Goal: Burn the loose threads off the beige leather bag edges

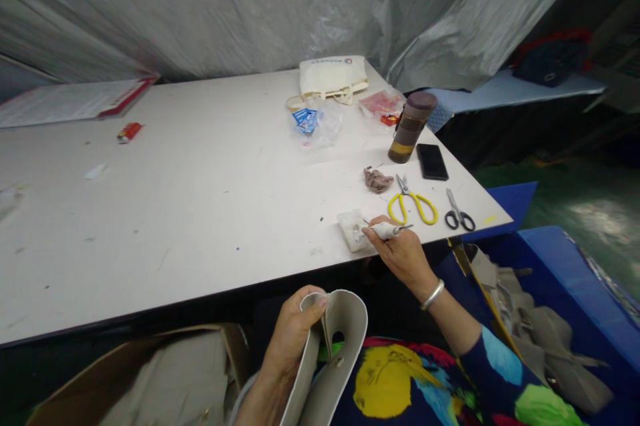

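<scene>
My left hand is closed on the folded edge of a grey leather-like piece held over my lap, below the table edge. My right hand rests at the table's near edge, its fingers pinched around a small white pen-like tool with a metal tip. The tool lies next to a small whitish pad or dish on the white table. Yellow-handled scissors lie just beyond my right hand, and black-handled scissors lie further right.
A brown bottle, a black phone and a crumpled brown scrap sit at the right. A canvas bag and plastic bags lie at the back. A blue bin with grey pieces stands at my right, a cardboard box at my left.
</scene>
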